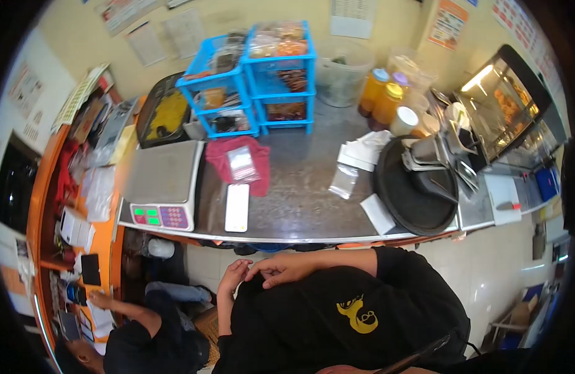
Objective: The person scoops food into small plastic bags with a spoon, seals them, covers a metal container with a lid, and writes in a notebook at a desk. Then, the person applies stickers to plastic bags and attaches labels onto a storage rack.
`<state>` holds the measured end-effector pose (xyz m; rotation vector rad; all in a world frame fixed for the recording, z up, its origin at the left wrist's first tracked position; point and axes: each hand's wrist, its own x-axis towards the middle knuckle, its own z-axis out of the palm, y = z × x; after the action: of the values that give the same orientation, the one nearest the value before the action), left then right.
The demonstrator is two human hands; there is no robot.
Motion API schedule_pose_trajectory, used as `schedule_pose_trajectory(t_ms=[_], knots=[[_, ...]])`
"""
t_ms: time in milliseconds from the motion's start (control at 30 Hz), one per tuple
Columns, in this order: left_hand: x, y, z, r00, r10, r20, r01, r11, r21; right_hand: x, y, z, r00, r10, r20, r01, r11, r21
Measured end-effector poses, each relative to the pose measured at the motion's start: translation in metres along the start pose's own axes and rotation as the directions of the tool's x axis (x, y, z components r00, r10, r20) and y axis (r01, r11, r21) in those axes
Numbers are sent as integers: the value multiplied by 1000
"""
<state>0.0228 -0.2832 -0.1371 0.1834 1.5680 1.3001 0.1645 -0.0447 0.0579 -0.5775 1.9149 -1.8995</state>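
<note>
Both my hands are held in front of my black shirt, just off the front edge of the steel counter (300,218). My left hand (233,276) is loosely bent with nothing seen in it. Close beside it, my right hand (282,269) reaches across my front with fingers partly stretched, holding nothing visible. Their fingertips nearly meet; whether they touch I cannot tell. On the counter nearest them lies a white phone-like slab (237,208). Behind it, a small clear plastic packet (242,163) rests on a red cloth (260,182).
Left stands a weighing scale (161,171), with blue racks (279,85) behind. Right are a round black tray (387,181), sauce bottles (385,106) and a glass display case (502,103). A seated co-worker (147,340) reaches over an orange desk (100,246) at left.
</note>
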Motion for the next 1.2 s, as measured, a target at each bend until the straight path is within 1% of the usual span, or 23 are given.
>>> schedule_pose_trajectory(t_ms=[100,200,300,400,500,567,600,633,667,700,733,767,800,833,867,933,967,1000,1033,1067,1100,1133,1200], knots=[[-8,36,38,999,6,39,-6,1000,-24,-22,1,-7,999,41,11,-40,996,-84],[-2,39,40,997,31,73,-33,999,28,-25,-2,-10,995,-79,-55,80,997,18],[3,49,39,996,31,80,-39,994,99,5,-6,-2,966,-260,6,260,965,-35],[12,73,33,994,73,83,-87,978,188,44,27,-7,900,-396,181,435,836,-335],[24,103,29,984,145,107,-168,953,252,0,-22,-37,965,-233,-118,232,972,-26],[29,128,29,973,150,177,-188,955,227,-38,-29,-62,924,-191,-331,217,975,43],[26,141,30,964,123,236,-171,966,196,-69,-59,-70,895,-57,-441,100,992,74],[20,158,30,951,95,296,-150,974,170,-102,-95,-75,813,-191,-550,64,968,-241],[19,164,27,946,105,307,-163,972,172,-134,-139,-67,736,-244,-631,-82,893,-442],[20,168,21,948,84,308,-144,973,179,-159,-160,-49,802,-492,-337,279,809,-517],[24,174,15,948,66,311,-130,973,190,-182,-171,-27,713,-700,-18,613,636,-468],[29,181,6,948,46,315,-116,971,207,-199,-181,-5,486,-830,273,863,406,-302],[37,181,-4,935,91,343,-163,969,187,-204,-197,11,163,-860,484,986,160,-46],[40,187,-9,938,82,337,-154,969,193,-202,-226,21,465,-640,612,884,295,-362],[42,195,-12,941,69,330,-142,969,201,-193,-233,21,586,-679,442,783,335,-523],[57,203,-21,922,108,373,-186,966,178,-167,-210,-22,450,-857,251,849,323,-419],[65,203,-28,898,153,412,-237,958,163,-154,-186,-46,472,-881,-33,739,416,-529],[68,210,-31,903,140,407,-245,944,220,-131,-157,-53,466,-718,-517,406,692,-597],[71,214,-36,908,126,400,-251,927,278,-105,-128,-64,335,-460,-823,181,888,-423],[77,211,-41,889,154,431,-248,954,171,-84,-102,-77,258,-307,-916,124,951,-284],[81,212,-46,887,149,438,-250,951,183,-52,-96,-89,164,-69,-984,-162,982,-96],[85,214,-51,885,144,443,-251,948,193,-41,-68,-102,111,-87,-990,-616,776,-137],[95,217,-57,870,148,471,-261,948,184,-23,-7,-128,-11,-57,-998,-563,825,-41]])
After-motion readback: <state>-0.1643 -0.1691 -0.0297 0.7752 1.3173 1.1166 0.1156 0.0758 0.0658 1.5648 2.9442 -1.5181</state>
